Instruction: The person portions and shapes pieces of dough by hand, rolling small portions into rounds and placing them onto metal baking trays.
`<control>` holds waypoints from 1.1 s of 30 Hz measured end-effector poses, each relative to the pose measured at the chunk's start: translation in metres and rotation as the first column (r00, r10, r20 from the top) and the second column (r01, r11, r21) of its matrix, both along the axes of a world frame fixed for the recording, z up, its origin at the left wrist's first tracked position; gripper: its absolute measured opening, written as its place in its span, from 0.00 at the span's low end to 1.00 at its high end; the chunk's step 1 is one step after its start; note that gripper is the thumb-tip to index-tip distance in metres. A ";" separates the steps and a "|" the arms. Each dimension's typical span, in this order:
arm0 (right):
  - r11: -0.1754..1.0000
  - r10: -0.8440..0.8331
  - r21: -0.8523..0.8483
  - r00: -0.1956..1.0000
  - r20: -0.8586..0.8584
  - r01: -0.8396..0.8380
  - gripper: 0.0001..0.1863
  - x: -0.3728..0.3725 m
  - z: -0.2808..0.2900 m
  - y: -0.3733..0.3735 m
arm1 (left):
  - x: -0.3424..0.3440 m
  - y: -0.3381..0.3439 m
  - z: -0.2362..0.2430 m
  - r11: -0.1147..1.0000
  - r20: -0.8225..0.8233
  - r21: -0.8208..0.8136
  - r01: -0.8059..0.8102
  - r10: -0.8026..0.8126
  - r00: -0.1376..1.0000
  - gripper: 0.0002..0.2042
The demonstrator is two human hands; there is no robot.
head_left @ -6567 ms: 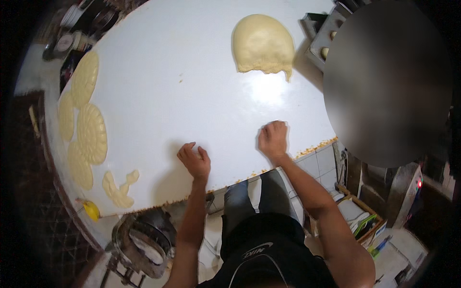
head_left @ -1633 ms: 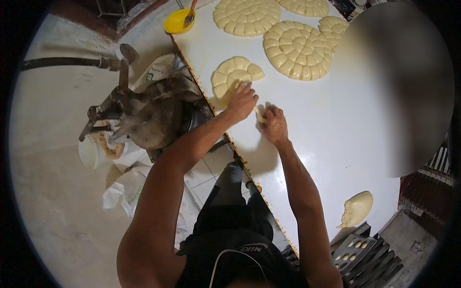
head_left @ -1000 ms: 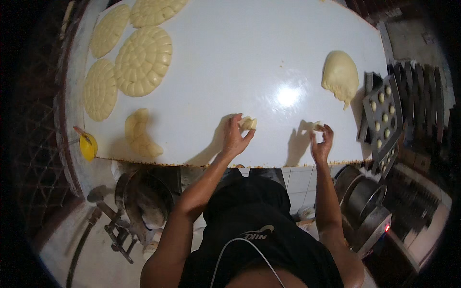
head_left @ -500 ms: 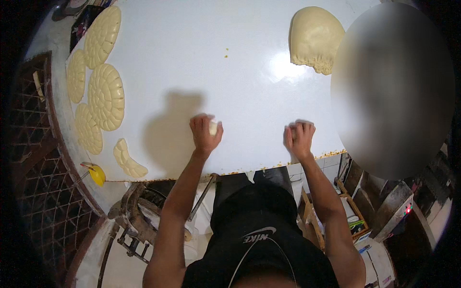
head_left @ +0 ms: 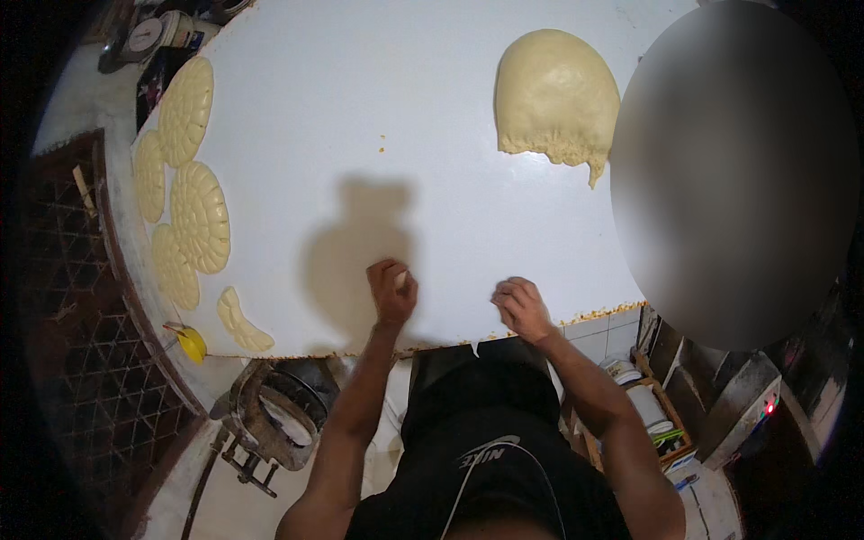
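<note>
My left hand [head_left: 391,292] rests on the near edge of the white table [head_left: 360,108], its fingers closed around a small pale dough piece [head_left: 401,279]. My right hand [head_left: 520,308] lies a little to its right on the same edge. Its fingers are curled down, and whatever is under them is hidden. A big lump of yellow dough [head_left: 553,94] with a torn lower edge sits far up the table on the right, well apart from both hands.
Round clusters of shaped dough pieces [head_left: 200,216] line the table's left side, with a short row [head_left: 241,322] near the corner beside a small yellow object [head_left: 191,344]. A metal stand [head_left: 270,423] is below the table. A blurred person [head_left: 733,171] is at the right.
The view swung between frames. Half a second ago both hands sat on the table's near edge as now. The left hand has curled tighter on its dough piece, and the hands are closer together.
</note>
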State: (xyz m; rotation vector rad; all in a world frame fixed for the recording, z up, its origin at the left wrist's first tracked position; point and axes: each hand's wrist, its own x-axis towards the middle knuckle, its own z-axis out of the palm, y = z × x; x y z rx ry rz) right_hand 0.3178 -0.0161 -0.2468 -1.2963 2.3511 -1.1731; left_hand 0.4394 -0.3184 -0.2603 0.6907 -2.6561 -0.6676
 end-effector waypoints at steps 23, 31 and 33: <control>0.663 -0.713 0.095 0.666 -0.220 0.742 0.08 -0.019 0.001 -0.069 | -0.067 -0.054 0.018 0.999 -0.143 0.019 0.034 -0.031 0.989 0.10; 0.647 -0.720 0.102 0.650 -0.245 0.756 0.07 -0.033 0.002 -0.066 | -0.056 -0.059 0.003 0.999 -0.088 -0.006 0.045 -0.045 0.995 0.14; 0.749 -0.648 0.051 0.747 -0.150 0.660 0.08 0.007 -0.002 -0.078 | -0.039 -0.026 0.002 0.993 -0.129 0.002 0.116 -0.115 0.985 0.19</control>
